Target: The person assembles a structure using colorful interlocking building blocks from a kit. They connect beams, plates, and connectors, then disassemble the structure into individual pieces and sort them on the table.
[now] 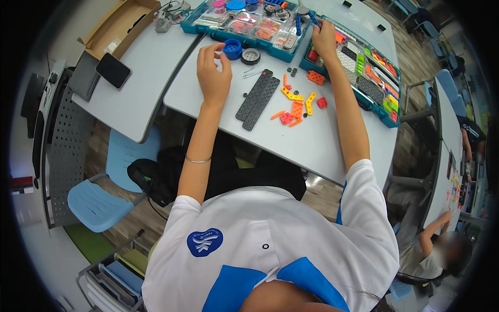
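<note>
My left hand is raised over the table's left part, fingers curved and apart, holding nothing I can see. Just beyond its fingertips is a blue wheel, with a black-rimmed grey wheel beside it. My right hand reaches to the far side, its fingers closed at one handle of a blue-handled tool with a grey head. The hand partly hides its grip. Between my arms lie two dark perforated strips, yellow angled pieces, an orange perforated plate and red connectors.
Two teal parts cases stand open at the back: one behind the wheels, another beyond my right forearm. On the left table are a phone, a grey case and a cardboard box. Another person sits at the right.
</note>
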Action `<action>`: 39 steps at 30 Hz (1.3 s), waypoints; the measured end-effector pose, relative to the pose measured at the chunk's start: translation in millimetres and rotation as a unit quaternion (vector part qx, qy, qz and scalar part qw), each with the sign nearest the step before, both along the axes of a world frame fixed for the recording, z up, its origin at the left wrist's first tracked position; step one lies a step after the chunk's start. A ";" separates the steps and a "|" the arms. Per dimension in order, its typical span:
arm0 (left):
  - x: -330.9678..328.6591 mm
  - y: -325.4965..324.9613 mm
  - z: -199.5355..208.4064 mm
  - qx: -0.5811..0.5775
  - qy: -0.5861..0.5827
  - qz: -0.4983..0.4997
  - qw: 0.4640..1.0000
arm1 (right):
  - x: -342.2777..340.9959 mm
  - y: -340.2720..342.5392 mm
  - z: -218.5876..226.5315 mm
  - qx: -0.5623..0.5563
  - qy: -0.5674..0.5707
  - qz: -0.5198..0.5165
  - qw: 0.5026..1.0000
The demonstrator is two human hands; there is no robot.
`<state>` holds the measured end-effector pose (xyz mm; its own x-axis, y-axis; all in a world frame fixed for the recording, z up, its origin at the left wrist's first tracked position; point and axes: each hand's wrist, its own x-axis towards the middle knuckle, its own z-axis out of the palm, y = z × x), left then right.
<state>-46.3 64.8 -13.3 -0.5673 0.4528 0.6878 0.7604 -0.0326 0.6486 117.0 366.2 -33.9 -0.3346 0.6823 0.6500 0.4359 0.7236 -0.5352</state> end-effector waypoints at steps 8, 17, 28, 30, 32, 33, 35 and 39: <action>63.3 -47.7 20.0 -0.151 0.025 -0.072 0.986 | 39.4 16.8 79.0 -0.371 0.307 0.246 0.841; 77.1 -38.1 -2.1 -0.219 0.037 -0.022 0.975 | 59.7 -115.0 173.8 -0.357 0.142 0.261 0.885; 79.7 -34.3 1.2 -0.161 0.074 -0.051 0.983 | 82.7 -187.5 50.8 -0.542 0.140 0.331 0.760; 82.3 -37.3 8.6 -0.127 0.018 -0.031 0.991 | 83.0 -184.6 44.0 -0.544 0.161 0.379 0.731; 82.3 -38.3 8.3 -0.083 -0.026 -0.022 0.996 | 81.4 -184.7 38.6 -0.556 0.184 0.412 0.698; 80.6 -38.7 5.1 -0.057 -0.042 -0.023 0.997 | 77.6 -187.6 36.7 -0.568 0.196 0.420 0.680; 82.4 -36.5 9.6 0.018 -0.054 -0.045 0.997 | 74.3 -194.9 38.6 -0.606 0.194 0.445 0.630; 80.5 -39.5 3.4 -0.022 -0.162 -0.118 0.979 | 77.1 -204.8 39.8 -0.671 0.122 0.516 0.518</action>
